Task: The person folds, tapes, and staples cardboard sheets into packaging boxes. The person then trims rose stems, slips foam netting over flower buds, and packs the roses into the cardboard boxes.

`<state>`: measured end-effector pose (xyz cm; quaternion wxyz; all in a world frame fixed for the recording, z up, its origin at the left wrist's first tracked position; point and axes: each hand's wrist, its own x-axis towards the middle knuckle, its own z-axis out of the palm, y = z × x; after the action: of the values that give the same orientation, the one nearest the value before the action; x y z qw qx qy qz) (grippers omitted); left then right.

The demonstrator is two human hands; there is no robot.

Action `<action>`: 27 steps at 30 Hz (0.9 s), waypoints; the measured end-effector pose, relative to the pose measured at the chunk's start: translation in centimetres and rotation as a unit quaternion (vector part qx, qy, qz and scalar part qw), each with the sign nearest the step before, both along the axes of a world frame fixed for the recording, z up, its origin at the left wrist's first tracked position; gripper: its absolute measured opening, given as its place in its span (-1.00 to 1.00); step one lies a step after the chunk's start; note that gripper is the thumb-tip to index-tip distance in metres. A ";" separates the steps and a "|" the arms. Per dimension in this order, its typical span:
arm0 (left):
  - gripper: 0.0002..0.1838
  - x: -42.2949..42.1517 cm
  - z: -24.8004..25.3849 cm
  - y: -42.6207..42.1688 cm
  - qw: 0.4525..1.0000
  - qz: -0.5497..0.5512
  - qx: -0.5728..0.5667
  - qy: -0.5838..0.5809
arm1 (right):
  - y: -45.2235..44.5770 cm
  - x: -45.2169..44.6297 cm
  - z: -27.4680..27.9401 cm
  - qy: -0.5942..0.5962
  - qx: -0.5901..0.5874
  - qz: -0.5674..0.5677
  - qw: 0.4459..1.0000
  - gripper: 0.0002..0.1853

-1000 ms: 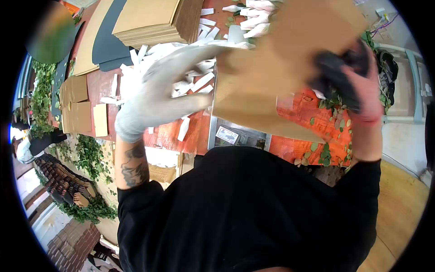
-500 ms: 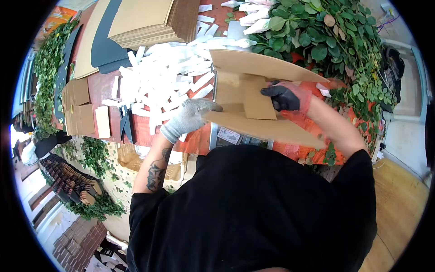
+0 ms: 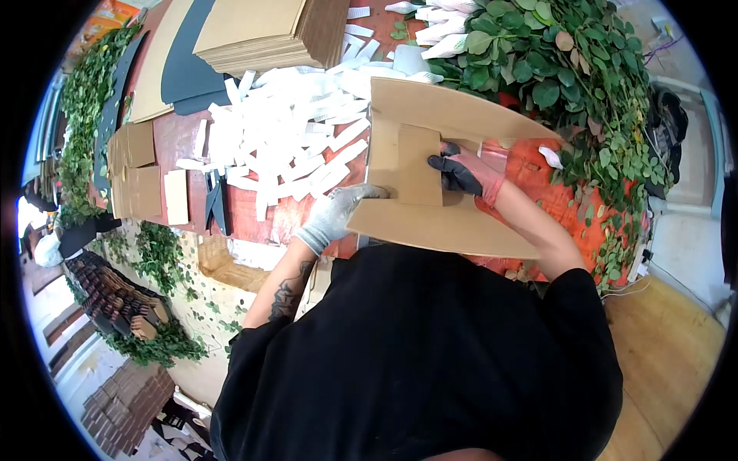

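In front of me a large cardboard sheet (image 3: 419, 230) is bent into a trough, its two long sides raised. My left hand (image 3: 342, 209), in a light grey glove, grips its left end, the fingertips reaching inside. A smaller cardboard piece (image 3: 420, 165) lies across the middle of the trough. My right hand (image 3: 467, 170), in a black and pink glove, reaches in from the right and pinches the right edge of this piece. Part of the right thumb and fingers shows; the underside of the piece is hidden.
White paper strips (image 3: 284, 138) lie heaped left of the sheet. Behind are a stack of cardboard (image 3: 261, 34) and dark sheets (image 3: 188, 69). Leafy stems (image 3: 569, 77) with white-wrapped heads (image 3: 446, 31) fill the right. Dark scissors-like blades (image 3: 216, 203) lie on the red table (image 3: 261, 203).
The smaller cardboard piece and my right hand have moved left within the trough. My left hand has shifted slightly right and down, and the near side of the sheet tilts more towards me.
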<state>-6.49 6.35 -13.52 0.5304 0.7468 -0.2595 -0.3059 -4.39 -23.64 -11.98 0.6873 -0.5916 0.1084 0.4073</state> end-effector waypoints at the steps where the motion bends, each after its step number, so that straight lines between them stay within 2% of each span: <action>1: -0.64 -0.3 1.0 -0.2 0.999 0.018 -0.034 0.017 | 0.3 0.0 -0.4 -0.001 0.011 -0.028 1.000 -0.67; 3: -0.63 -0.5 -0.1 0.0 1.000 0.021 -0.008 0.002 | 0.8 0.4 -0.9 -0.010 0.019 -0.059 0.998 -0.66; 5: -0.63 -0.6 -0.9 0.2 1.000 0.020 0.019 -0.011 | 1.3 0.6 -1.3 -0.019 -0.043 -0.071 0.996 -0.68; 8: -0.63 -0.4 0.4 -0.6 0.999 0.007 0.031 -0.033 | 2.1 0.7 0.1 -0.052 -0.111 -0.065 0.990 -0.70; 10: -0.64 -0.5 0.5 -1.1 0.991 0.015 0.111 -0.071 | 2.2 0.8 -0.3 -0.064 -0.142 -0.061 0.986 -0.70; 12: -0.65 -1.0 1.3 -1.5 0.989 0.028 0.103 -0.101 | 1.8 1.2 -2.2 -0.077 -0.174 -0.057 0.980 -0.71; 15: -0.65 -1.6 1.5 -1.4 0.988 0.054 0.070 -0.130 | 1.0 0.8 -3.8 -0.201 -0.299 -0.001 0.933 -0.71; 16: -0.65 -1.7 1.2 -1.2 0.988 0.063 0.043 -0.135 | 1.0 0.5 -1.3 -0.150 -0.190 -0.027 0.970 -0.71; 17: -0.66 -1.4 0.6 -0.9 0.986 0.043 0.065 -0.148 | 1.1 0.4 0.3 -0.096 -0.080 -0.050 0.991 -0.71; 18: -0.66 -1.2 0.0 -0.7 0.986 0.049 0.066 -0.148 | 1.3 0.4 0.9 -0.097 -0.079 -0.044 0.991 -0.71; 20: -0.66 -0.8 -1.0 -0.3 0.985 0.015 0.111 -0.130 | 1.4 0.5 1.5 -0.075 -0.129 -0.032 0.988 -0.71; 21: -0.67 -0.9 -0.6 -0.5 0.980 0.010 0.136 -0.144 | 1.4 0.7 0.7 -0.126 -0.182 0.001 0.975 -0.67; 22: -0.67 -0.9 0.1 -0.7 0.980 0.015 0.137 -0.146 | 1.5 1.4 -1.6 -0.130 -0.181 0.005 0.975 -0.67; 23: -0.68 -0.9 0.9 -1.0 0.981 0.020 0.134 -0.140 | 1.5 1.7 -4.5 -0.186 -0.283 0.022 0.941 -0.64; 25: -0.68 -1.0 1.1 -1.1 0.982 0.017 0.130 -0.136 | 2.2 1.7 -2.6 -0.205 -0.357 0.045 0.910 -0.58; 26: -0.69 -0.9 0.5 -0.8 0.979 0.011 0.112 -0.173 | 2.6 1.7 -1.6 -0.213 -0.393 0.057 0.893 -0.54; 27: -0.70 -0.7 1.0 -0.8 0.974 0.005 0.094 -0.208 | 2.7 2.1 -1.2 -0.211 -0.390 0.059 0.894 -0.62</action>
<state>-7.20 5.55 -12.53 0.3938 0.8417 -0.3308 -0.1644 -2.30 -20.90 -13.19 0.3830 -0.8895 0.0752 0.2378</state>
